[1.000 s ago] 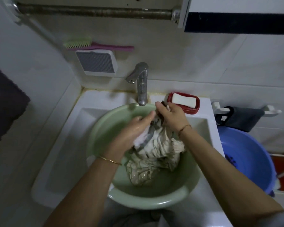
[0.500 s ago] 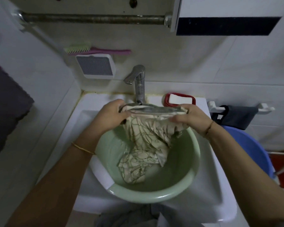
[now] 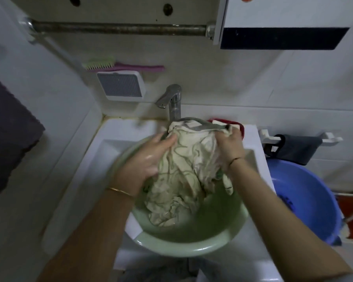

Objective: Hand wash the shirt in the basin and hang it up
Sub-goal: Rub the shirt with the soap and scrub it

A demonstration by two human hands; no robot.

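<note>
- The shirt (image 3: 189,169), cream with a thin green line pattern and a grey collar band, was held bunched above the green basin (image 3: 192,244), its lower folds hanging down inside the bowl.
- The shirt's left side was gripped by the left hand (image 3: 149,159), with the fingers curled into the cloth.
- The collar end was clutched by the right hand (image 3: 229,146), its fingers closed round the fabric near the basin's far rim.
- The basin was seated in the white sink (image 3: 77,180), below the metal tap (image 3: 172,101).
- A blue tub (image 3: 306,200) was seen just beside the sink on the right.
</note>
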